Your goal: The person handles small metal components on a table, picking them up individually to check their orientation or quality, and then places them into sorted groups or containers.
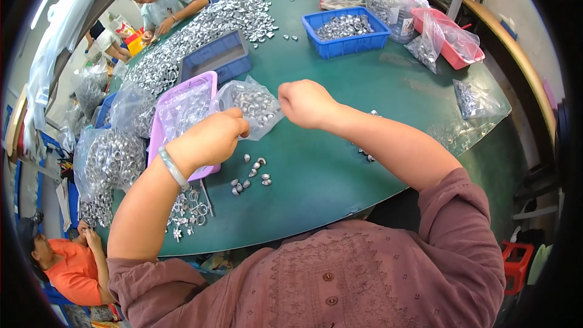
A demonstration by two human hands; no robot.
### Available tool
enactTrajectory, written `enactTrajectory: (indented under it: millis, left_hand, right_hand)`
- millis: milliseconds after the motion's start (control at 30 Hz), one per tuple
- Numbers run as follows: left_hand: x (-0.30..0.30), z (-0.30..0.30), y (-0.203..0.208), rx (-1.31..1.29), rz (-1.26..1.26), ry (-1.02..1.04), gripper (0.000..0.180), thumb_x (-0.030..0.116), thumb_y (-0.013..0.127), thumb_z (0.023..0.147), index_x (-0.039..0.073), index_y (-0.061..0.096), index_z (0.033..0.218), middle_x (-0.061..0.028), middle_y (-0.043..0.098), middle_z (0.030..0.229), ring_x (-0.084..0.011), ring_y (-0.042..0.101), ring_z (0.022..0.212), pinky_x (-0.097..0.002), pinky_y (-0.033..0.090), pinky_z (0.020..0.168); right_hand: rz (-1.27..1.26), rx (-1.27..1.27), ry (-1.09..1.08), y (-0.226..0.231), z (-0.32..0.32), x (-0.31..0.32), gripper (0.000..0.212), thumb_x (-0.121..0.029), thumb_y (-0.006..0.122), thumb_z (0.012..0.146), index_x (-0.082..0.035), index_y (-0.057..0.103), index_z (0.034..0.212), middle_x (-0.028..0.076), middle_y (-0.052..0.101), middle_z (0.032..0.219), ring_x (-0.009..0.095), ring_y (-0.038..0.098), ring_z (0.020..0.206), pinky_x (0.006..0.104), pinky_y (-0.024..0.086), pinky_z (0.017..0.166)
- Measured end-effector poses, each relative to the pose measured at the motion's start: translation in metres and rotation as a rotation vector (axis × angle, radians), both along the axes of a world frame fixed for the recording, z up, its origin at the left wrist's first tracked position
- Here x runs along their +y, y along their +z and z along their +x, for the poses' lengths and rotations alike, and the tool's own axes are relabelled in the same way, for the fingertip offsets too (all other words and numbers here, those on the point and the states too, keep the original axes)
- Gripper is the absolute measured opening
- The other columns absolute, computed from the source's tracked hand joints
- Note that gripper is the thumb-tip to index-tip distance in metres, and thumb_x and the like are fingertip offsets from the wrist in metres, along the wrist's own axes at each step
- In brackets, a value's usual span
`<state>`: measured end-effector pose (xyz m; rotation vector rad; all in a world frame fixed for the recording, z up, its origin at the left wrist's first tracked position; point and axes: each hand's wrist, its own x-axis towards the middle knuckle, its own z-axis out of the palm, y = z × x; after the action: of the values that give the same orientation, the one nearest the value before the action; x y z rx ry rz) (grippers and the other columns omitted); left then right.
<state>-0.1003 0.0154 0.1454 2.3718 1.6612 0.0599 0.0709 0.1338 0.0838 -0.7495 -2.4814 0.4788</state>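
Between my hands hangs a clear plastic bag [252,104] with several small silvery metal pieces in it. My left hand [214,136], a pale bangle at its wrist, is closed on the bag's near edge. With its fingers curled in, my right hand [305,103] grips the bag's right edge. Under the left hand and beside the bag stands a pinkish-purple basket [212,82] lined with a plastic bag of metal parts. Just below my hands, loose silvery pieces [253,173] lie on the green table [303,188].
A grey-blue tray [234,61], a blue bin [349,48] of metal parts and a red basket [464,58] stand farther off. A large heap of parts [182,48] covers the far left. Filled bags [112,161] crowd the left edge. Two people [164,6] [76,267] work nearby.
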Motion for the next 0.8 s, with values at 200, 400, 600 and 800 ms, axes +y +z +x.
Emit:
enactTrajectory:
  millis: [200,400,600,800]
  left_hand:
    - [0.021,-0.016,0.004,-0.012,0.031,0.135,0.021,-0.003,0.042,0.069,0.001,0.057,0.083,-0.0189,0.058,0.079,-0.0347,0.056,0.078,-0.0383,0.044,0.07]
    - [0.038,-0.039,0.037,-0.003,-0.06,0.29,0.029,-0.003,0.042,0.068,0.001,0.058,0.092,-0.0159,0.06,0.076,-0.0252,0.059,0.07,-0.0344,0.046,0.065]
    - [0.066,-0.042,0.025,-0.208,-0.115,0.438,0.051,-0.002,0.047,0.069,0.003,0.046,0.119,-0.0166,0.06,0.087,-0.0249,0.061,0.072,-0.0339,0.048,0.066]
    - [0.086,-0.07,0.011,-0.167,0.227,0.425,0.073,0.024,0.069,0.067,0.0,0.036,0.128,-0.0234,0.042,0.125,-0.0318,0.039,0.119,-0.0347,0.031,0.099]
  right_hand:
    - [-0.442,0.449,0.02,0.021,-0.032,0.006,0.014,-0.014,0.053,0.081,-0.001,0.056,0.079,0.006,0.055,0.064,0.012,0.051,0.057,0.0267,0.043,0.054]
    - [-0.898,0.609,0.084,0.051,-0.055,0.002,0.011,-0.014,0.054,0.082,-0.003,0.056,0.081,0.003,0.054,0.067,0.008,0.048,0.054,0.0218,0.041,0.05]
    - [-0.895,0.586,0.224,0.066,-0.063,0.017,0.013,-0.014,0.055,0.083,-0.002,0.057,0.082,0.003,0.056,0.067,0.009,0.049,0.054,0.0234,0.042,0.051]
    - [-0.859,0.447,0.168,0.071,-0.026,0.032,0.012,-0.014,0.054,0.082,-0.003,0.057,0.084,0.004,0.059,0.073,0.01,0.054,0.059,0.0235,0.044,0.054]
